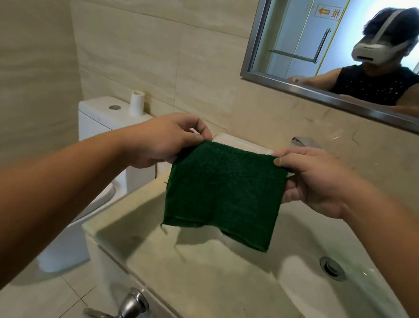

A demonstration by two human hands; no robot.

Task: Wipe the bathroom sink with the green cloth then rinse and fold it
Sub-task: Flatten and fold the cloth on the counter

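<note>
A dark green cloth (225, 192) hangs flat and doubled over above the left part of the pale sink (223, 281). My left hand (163, 142) pinches its top left corner between thumb and fingers. My right hand (316, 180) pinches the top right corner. The cloth's lower edge hangs just over the basin's left slope, apart from it. The round metal drain (332, 268) lies open to the right. The tap (305, 142) shows only partly behind my right hand.
A white toilet (102, 123) with a paper roll (137, 103) on its cistern stands left of the sink. A chrome towel holder (125, 312) juts from the cabinet front. A mirror (361, 51) hangs on the tiled wall above.
</note>
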